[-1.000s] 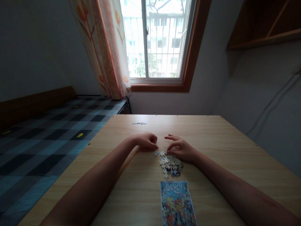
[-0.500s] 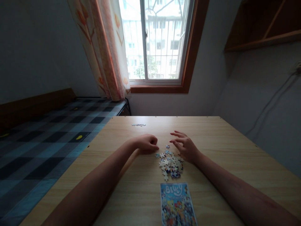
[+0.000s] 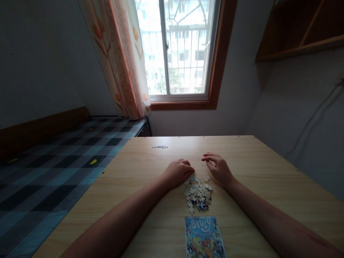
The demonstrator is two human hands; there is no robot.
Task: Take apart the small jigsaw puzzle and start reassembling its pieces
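A small heap of jigsaw pieces (image 3: pixel 197 194) lies on the light wooden table (image 3: pixel 258 179). My left hand (image 3: pixel 178 171) rests at the heap's far left edge, fingers curled and touching the outer pieces. My right hand (image 3: pixel 219 167) hovers at the heap's far right edge with its fingers loosely spread and nothing visible in them. A colourful picture card (image 3: pixel 204 237) printed "Bluey" lies flat just in front of the heap, near the table's front edge.
A short row of joined puzzle pieces (image 3: pixel 159 147) lies near the table's far edge. A bed with a dark checked cover (image 3: pixel 53 168) stands along the left side. Behind the table are a window (image 3: pixel 182 50) with a floral curtain (image 3: pixel 120 61), and a wooden shelf (image 3: pixel 301 32) at upper right.
My left hand has slid right to the heap's edge. My right hand has lifted off the pieces, moved a little right and opened its fingers. The camera has tilted slightly.
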